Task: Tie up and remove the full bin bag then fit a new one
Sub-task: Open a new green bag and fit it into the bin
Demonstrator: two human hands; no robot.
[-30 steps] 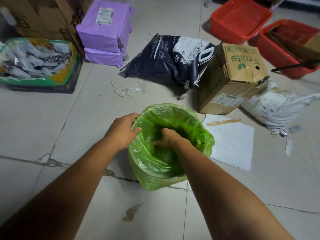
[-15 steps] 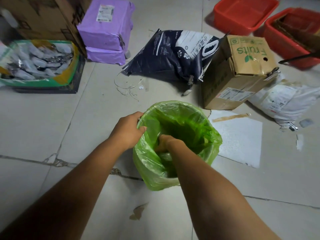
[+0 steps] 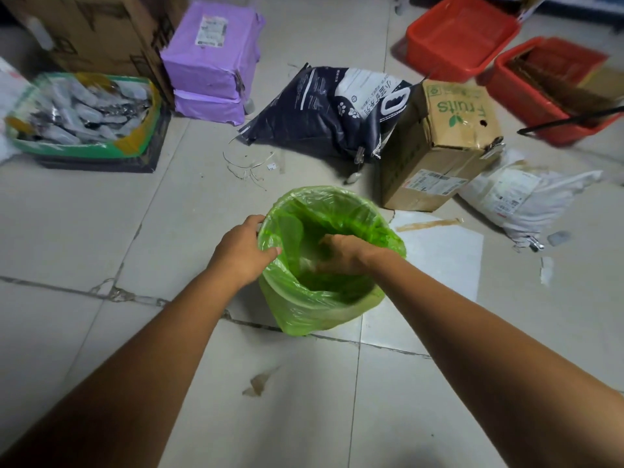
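Observation:
A small round bin stands on the tiled floor, lined with a translucent green bin bag whose edge is folded down over the rim. My left hand grips the bag and rim at the bin's left side, thumb inside. My right hand is down inside the bag's mouth with fingers curled against the green plastic; its fingertips are blurred. The bin itself is hidden under the bag.
Behind the bin lie a dark pet-litter sack, a brown "fruits" carton and a white parcel. Two red tubs sit at the back right. Purple parcels and a green-lined crate stand at the left.
My right hand has come up a little from deep in the bag toward its mouth. My left hand stays on the rim. The camera has shifted slightly.

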